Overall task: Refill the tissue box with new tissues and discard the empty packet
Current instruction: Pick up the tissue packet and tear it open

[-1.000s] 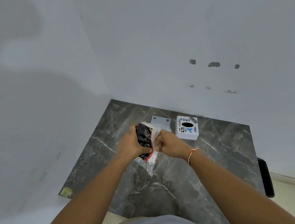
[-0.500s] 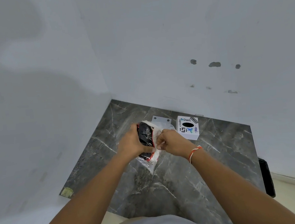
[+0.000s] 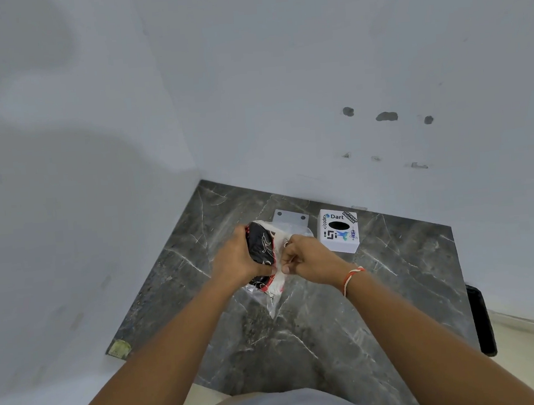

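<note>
Looks like a plain room corner in a home or small office; which one can't be told. Bare painted walls (image 3: 281,73) fill the upper frame, with patched holes (image 3: 386,116) at upper right. A dark grey marble-look tabletop (image 3: 331,309) sits in the corner at centre. On it a white tissue box (image 3: 338,232) with coding stickers. Pale floor (image 3: 526,351) at lower right.

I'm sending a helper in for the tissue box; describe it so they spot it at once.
Go to the dark marble counter in the wall corner. At its back edge, right of a flat grey plate, sits the tissue box: a small white cube with stickers, one reading "Dart", around an oval black top opening.
</note>
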